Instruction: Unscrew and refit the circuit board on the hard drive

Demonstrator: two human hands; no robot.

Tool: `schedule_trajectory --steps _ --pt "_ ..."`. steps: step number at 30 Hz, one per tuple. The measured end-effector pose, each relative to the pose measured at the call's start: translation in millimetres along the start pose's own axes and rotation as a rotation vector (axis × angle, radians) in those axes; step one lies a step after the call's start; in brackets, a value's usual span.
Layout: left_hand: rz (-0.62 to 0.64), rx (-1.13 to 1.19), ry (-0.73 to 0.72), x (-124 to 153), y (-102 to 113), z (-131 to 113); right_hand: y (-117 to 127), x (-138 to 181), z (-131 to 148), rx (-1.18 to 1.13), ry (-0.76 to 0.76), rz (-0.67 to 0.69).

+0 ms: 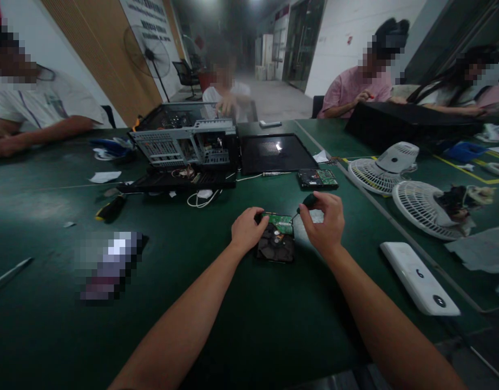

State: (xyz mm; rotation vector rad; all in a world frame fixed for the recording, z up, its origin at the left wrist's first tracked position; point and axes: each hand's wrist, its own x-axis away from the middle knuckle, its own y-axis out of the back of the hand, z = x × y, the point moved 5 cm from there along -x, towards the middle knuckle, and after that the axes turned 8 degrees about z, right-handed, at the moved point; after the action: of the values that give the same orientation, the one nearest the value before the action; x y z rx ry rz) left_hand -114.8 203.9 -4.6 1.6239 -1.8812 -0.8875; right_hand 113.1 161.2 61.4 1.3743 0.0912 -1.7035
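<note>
Steadying the hard drive (276, 242) flat on the green counter (249, 325) with my left hand (248, 229) clamped on its corner, my right hand (324, 222) pinches a screwdriver (308, 202); the drive looks dense, stiff, its bare circuit board fragile, best gripped by the edges.

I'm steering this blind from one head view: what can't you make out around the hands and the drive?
- Screwdriver tip: too thin and dark to place on the drive, head view.
- Drive's left edge: hidden under the left hand.
- Right hand grip: fingers curl over the handle, hiding the contact.
- Board screws: too small.
- Blurred object on the table: pixelated, unreadable.
</note>
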Motion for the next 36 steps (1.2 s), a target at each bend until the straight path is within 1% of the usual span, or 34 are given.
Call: schedule_trajectory --steps 7,13,16,19,22,25,28,31,36 --pt "0.002 -0.001 0.007 0.0 0.0 0.4 -2.0 0.7 -0.3 -0.056 0.006 0.031" --pt "0.007 0.002 0.000 -0.3 -0.4 0.8 1.0 -0.4 0.4 0.000 0.004 -0.001" --pt "0.000 0.001 -0.006 -0.4 -0.5 1.0 -0.5 0.0 1.2 -0.030 0.030 0.015" --pt "-0.005 0.001 -0.005 -0.2 -0.6 1.1 -2.3 1.1 -0.5 -0.062 0.013 0.022" --pt "-0.002 0.002 -0.009 0.2 -0.7 0.5 -0.6 1.1 -0.8 -0.021 0.000 -0.006" --pt "-0.007 0.003 -0.011 0.6 -0.2 0.1 0.6 0.4 1.4 -0.001 0.034 -0.014" --pt "-0.005 0.004 -0.003 0.5 -0.2 0.6 -2.2 1.2 1.0 -0.043 0.048 0.011" --pt "-0.007 0.013 -0.008 0.2 -0.3 0.9 -5.2 3.0 -1.8 -0.098 0.021 0.022" --pt "-0.015 0.018 -0.015 -0.1 -0.9 1.9 -2.1 2.0 0.5 -0.030 0.019 -0.008"
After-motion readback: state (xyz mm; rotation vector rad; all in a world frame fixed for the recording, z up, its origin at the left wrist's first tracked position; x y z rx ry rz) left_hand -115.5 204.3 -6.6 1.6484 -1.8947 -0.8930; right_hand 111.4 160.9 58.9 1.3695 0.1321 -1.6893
